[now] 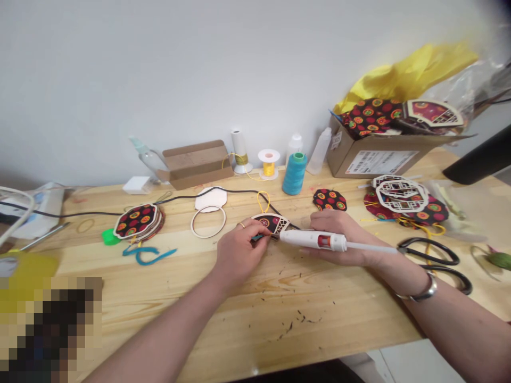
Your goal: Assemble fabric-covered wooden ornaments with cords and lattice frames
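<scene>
A white glue gun (311,239) with a glue stick out of its back is gripped in my right hand (339,234), fingers wrapped round it. Its nozzle points left and reaches the edge of a fan-shaped wooden piece (275,223) with dark patterned fabric. My left hand (241,252) pinches a small dark strip (257,238) at that piece's lower edge. A yellow cord loop (263,201) rises from the top of the fan piece. The gun's trigger is hidden by my right hand.
Left: stacked fabric octagons (138,222), blue ribbon (149,255), wooden ring (208,222). Behind: teal thread cone (294,174), yellow spool (269,166), small open box (199,165). Right: fabric octagon (329,200), lattice pieces (402,194), black-handled scissors (433,251), filled cardboard box (371,157). A black cable crosses behind my hands.
</scene>
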Demonstrator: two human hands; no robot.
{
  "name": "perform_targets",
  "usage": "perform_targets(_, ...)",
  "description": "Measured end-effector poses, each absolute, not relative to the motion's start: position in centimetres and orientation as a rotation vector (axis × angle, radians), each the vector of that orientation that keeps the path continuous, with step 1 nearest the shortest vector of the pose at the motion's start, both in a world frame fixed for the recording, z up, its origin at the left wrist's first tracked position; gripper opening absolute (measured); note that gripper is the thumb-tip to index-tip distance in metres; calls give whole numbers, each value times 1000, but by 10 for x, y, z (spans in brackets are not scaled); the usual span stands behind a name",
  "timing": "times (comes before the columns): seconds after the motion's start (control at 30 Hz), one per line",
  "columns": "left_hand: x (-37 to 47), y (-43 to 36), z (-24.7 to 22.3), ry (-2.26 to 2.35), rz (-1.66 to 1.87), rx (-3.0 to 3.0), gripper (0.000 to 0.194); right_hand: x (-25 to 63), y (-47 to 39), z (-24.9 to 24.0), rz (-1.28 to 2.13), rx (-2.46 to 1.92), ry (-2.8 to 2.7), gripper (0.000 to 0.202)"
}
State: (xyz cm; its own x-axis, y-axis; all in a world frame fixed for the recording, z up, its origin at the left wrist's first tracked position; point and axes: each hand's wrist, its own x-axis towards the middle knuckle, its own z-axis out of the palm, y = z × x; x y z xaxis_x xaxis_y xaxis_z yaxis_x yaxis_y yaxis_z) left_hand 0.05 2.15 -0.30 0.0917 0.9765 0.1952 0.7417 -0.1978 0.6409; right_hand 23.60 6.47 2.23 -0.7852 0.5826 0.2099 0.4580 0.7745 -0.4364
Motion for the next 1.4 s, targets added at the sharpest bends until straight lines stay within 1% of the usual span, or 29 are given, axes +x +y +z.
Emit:
perform_targets(0.5,0,21,-3,1698,835,1995,13,238,65,20,494,-824,-2612,32)
perform_targets(0.73,-1,21,-5,1692,844,2012,13,240,65,27,510,-920,-2633,32)
perform_targets(1.4,0,20,-2,1705,823,1990,13,236,65,20,505,-780,-2594,33)
